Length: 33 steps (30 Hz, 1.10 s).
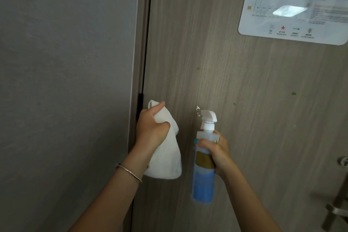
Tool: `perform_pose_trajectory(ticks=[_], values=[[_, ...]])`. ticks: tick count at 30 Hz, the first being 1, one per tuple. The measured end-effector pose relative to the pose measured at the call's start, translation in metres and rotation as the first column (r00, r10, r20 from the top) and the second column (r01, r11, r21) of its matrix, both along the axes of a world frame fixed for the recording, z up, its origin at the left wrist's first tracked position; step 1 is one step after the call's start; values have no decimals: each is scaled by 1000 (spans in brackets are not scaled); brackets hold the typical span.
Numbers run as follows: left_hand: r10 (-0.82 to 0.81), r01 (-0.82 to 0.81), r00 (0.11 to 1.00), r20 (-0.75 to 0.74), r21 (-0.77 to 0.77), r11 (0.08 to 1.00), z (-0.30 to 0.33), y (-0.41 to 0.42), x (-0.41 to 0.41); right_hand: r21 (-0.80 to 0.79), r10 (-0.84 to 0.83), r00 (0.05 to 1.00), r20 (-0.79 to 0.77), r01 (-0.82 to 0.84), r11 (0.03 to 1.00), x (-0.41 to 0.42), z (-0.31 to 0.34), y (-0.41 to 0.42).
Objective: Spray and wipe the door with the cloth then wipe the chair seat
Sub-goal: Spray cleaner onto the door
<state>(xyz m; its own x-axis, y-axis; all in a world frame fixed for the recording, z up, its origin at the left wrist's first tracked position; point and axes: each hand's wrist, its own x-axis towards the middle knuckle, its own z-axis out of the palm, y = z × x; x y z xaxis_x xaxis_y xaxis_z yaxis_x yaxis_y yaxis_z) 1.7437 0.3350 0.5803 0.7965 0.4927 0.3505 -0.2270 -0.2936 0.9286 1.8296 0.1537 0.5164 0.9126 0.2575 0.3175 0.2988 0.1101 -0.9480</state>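
Observation:
A brown wood-grain door (244,84) fills the middle and right of the head view, with a few small green specks on it. My left hand (150,128) is shut on a white cloth (165,158) that hangs down close to the door's left edge. My right hand (218,150) grips a spray bottle (204,175) of blue liquid by its upper body; its white trigger head (208,117) points left, near the door. The chair is not in view.
A grey wall (66,81) stands to the left of the door frame (139,62). A laminated floor-plan sign (293,5) is stuck on the door at the upper right. A metal door handle (337,207) and lock (343,162) sit at the lower right.

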Motion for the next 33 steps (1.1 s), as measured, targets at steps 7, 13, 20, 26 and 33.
perform_pose_trajectory(ticks=[7,13,20,26,33], values=[[-1,1,1000,18,9,1000,3,4,1,86,2,998,64,-7,996,-5,34,2],[52,-54,996,68,16,998,25,-2,9,157,128,987,93,-142,977,-4,99,14],[67,-74,992,111,56,996,53,-6,6,148,94,992,79,-104,983,6,133,23],[62,-66,987,145,22,998,60,-5,2,106,128,988,89,-137,985,7,133,18],[71,-74,988,135,17,997,63,-6,-7,107,125,989,83,-134,985,8,137,16]])
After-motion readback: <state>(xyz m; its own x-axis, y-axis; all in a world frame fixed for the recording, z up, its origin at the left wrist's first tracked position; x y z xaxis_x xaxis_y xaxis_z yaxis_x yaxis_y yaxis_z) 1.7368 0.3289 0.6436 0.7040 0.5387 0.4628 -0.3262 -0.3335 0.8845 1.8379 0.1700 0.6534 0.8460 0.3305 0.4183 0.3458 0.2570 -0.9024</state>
